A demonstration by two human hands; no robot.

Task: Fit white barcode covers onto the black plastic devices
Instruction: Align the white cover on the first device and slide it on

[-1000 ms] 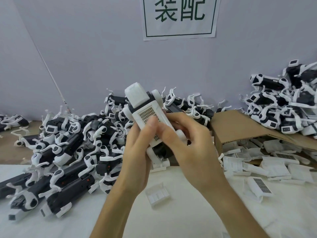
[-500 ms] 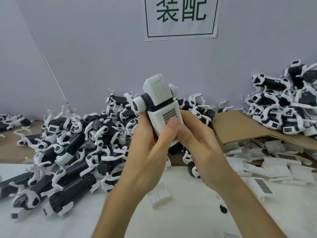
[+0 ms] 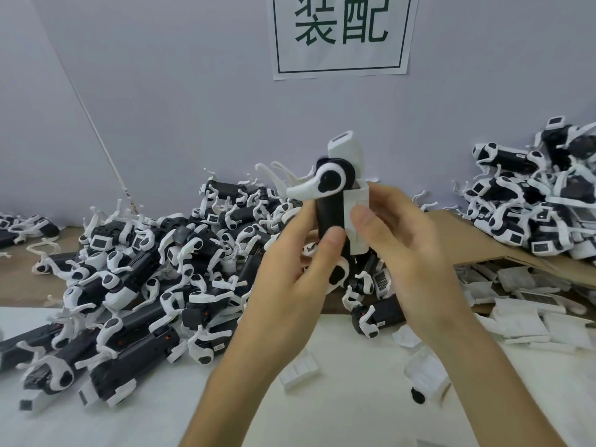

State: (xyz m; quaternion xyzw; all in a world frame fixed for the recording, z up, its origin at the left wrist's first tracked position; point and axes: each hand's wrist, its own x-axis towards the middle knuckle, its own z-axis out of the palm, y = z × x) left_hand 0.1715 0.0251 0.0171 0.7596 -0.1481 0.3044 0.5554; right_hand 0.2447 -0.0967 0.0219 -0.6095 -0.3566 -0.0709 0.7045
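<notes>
Above table (image 3: 351, 417): left hand (image 3: 290, 279) grips black device (image 3: 332, 211) upright; right hand (image 3: 419, 259) pinches white cover (image 3: 357, 201) against its side, presumably seating it.

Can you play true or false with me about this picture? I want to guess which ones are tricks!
1. The left hand and the right hand hold one black device upright in the air. True.
2. The sign on the wall has red writing. False: the writing is green.
3. The right hand's thumb rests on the white cover at the side of the black device. True.
4. The cardboard lies on the left. False: it lies on the right, behind the right hand.
5. A big pile of devices lies to the left of the hands. True.
</notes>
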